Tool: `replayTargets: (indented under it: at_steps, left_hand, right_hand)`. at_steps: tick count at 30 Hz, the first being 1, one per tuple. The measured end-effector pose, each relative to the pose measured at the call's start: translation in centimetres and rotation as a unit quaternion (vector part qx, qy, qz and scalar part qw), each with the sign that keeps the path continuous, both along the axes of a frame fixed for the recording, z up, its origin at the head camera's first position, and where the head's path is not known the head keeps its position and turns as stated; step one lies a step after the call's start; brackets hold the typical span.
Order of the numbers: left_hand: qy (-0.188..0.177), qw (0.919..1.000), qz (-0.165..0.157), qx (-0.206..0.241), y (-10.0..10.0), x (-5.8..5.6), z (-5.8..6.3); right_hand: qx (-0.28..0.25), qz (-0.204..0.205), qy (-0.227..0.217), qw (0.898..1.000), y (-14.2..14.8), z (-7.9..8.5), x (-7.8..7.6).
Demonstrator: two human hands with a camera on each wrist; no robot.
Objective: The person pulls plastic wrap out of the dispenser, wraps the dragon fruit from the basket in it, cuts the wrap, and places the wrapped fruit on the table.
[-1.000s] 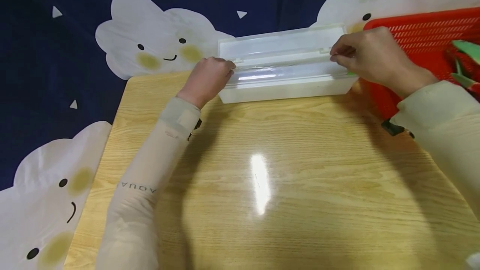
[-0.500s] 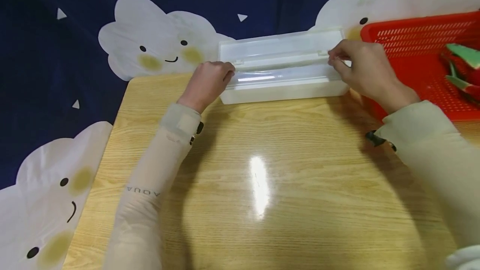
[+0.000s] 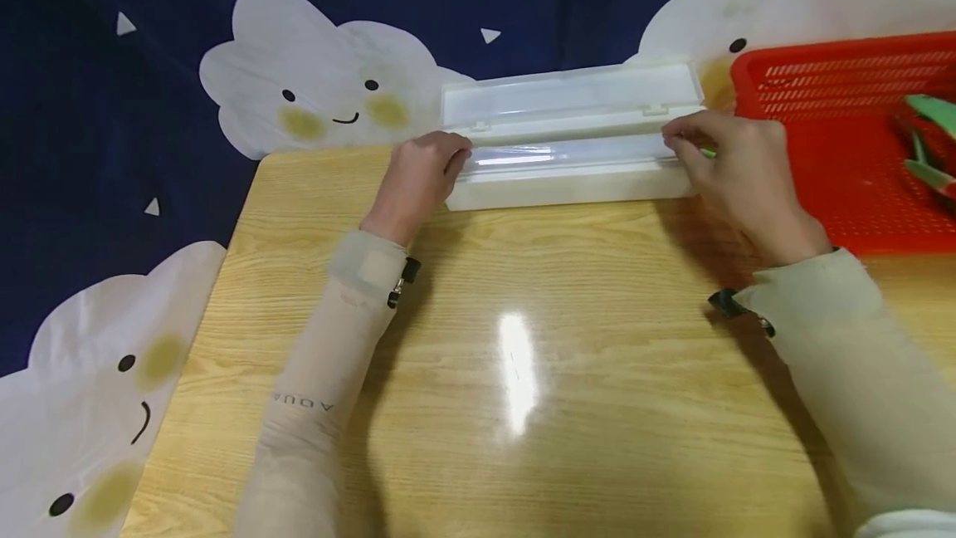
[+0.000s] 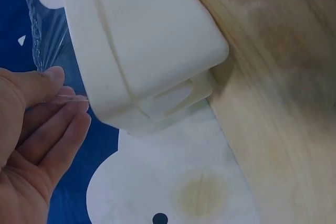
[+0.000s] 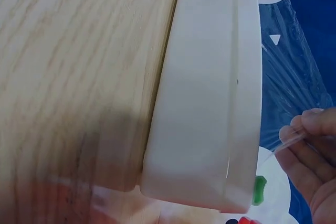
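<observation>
Gleaming, transparent, creased plastic film (image 5: 292, 72)

A: what's that green bit (image 5: 259, 190)?
B: can't tell, the white box (image 5: 199, 103) hides part of it, clear film (image 5: 291, 61) too. Red basket (image 3: 844, 156) gets cut off at right, plus stuff inside (image 3: 934, 112).

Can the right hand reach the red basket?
Probably yes: the red basket is close beside the right hand, with nothing seen between them, though that hand now pinches clear film.
</observation>
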State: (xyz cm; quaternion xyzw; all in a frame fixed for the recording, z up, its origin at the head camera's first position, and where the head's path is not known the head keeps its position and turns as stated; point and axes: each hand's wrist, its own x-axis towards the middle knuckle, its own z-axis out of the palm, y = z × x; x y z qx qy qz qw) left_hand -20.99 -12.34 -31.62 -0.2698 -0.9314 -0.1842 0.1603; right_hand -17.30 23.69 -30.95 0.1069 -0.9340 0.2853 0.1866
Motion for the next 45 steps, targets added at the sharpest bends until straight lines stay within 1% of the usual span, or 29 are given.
replayTargets:
  at_steps: [3,5,8,11,15,21,27,32,36,41,45]
  left_hand:
    - [0.007,0.9998,-0.005,0.015,0.0,0.2,-0.5]
    - [0.015,0.9995,-0.009,0.027,-0.1,0.3,-0.8]
    - [0.034,0.9981,-0.016,0.050,-0.2,0.4,-1.3]
    - [0.053,0.9960,-0.021,0.068,-0.3,0.4,-1.8]
    - [0.070,0.9938,-0.025,0.083,-0.4,0.4,-2.2]
    - [0.067,0.9923,-0.032,0.099,-0.7,0.8,-2.0]
    - [0.062,0.9923,-0.038,0.100,-0.7,0.7,-1.8]
    - [0.059,0.9930,-0.034,0.097,-0.6,0.7,-1.6]
    - [0.059,0.9935,-0.036,0.090,-0.5,0.7,-1.4]
    - [0.058,0.9939,-0.031,0.089,-0.6,1.0,-1.3]
    - [0.058,0.9943,-0.027,0.086,-0.7,1.3,-1.1]
  right_hand:
    - [0.004,0.002,0.014,1.000,-0.1,-0.2,0.3]
    - [0.015,0.004,0.024,1.000,-0.2,-0.3,0.6]
    - [0.029,0.005,0.042,0.999,-0.5,-0.4,1.1]
    - [0.029,0.004,0.055,0.998,-0.8,-0.6,1.4]
    - [0.020,0.009,0.080,0.997,-0.8,-0.7,1.4]
    - [0.016,0.011,0.093,0.995,-0.6,-0.6,1.5]
    - [0.018,0.011,0.119,0.993,-0.4,-0.6,1.5]
    - [0.023,0.011,0.116,0.993,-0.5,-0.6,1.5]
    - [0.012,0.003,0.111,0.994,-0.4,-0.5,1.7]
    - [-0.010,-0.015,0.106,0.994,-0.2,-0.4,1.9]
    - [-0.012,-0.017,0.109,0.994,0.0,-0.2,2.1]
